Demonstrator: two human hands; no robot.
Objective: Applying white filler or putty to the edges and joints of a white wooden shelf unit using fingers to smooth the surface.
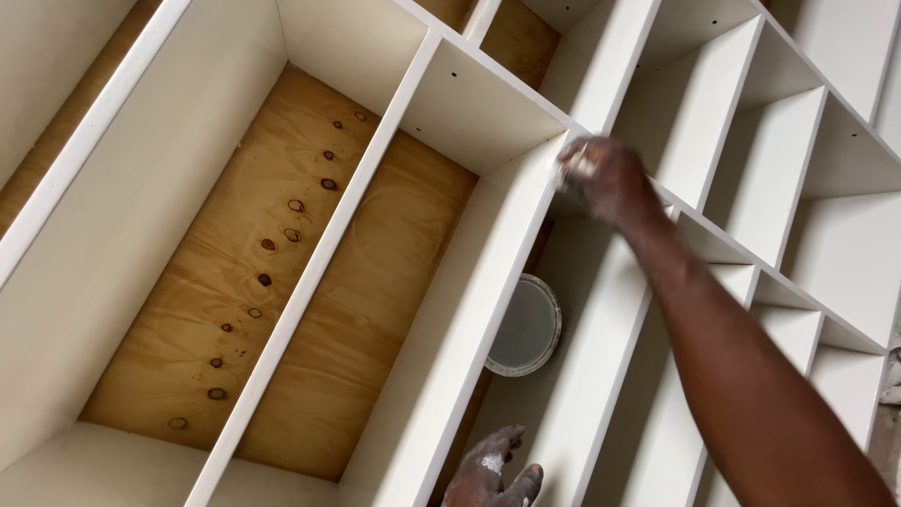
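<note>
1. Two hands in view. Right hand (pixel 601 178) is extended, fingers closed around a small pale wad (pixel 574 167), probably a rag or sanding pad (blurred, cannot tell which), pressed against the front edge of a white cabinet divider (pixel 488 282) near its upper junction.
2. Left hand (pixel 493 474) is at the bottom edge of the view, fingers loosely curled, smeared with white, holding nothing visible; it rests at or just beside the lower end of the same divider.
3. White shelving unit (pixel 779 178): many compartments, painted panels, bare plywood back (pixel 282 282) with dark knots. Judged rigid and heavy; not something to lift, only to brace against.
4. Wad: judged light, soft and compressible. It conforms to the edge under fingertip pressure and is best pinched between thumb and fingers with the palm clear of the panel.
5. Round paint tub (pixel 526 327) with grey-white contents sits in the compartment below the divider, between the two hands. Open top and likely wet rim, so slippery; judged moderately heavy if full. Grip the wall from outside and keep it level.
6. Painted surfaces may mark if wet.
</note>
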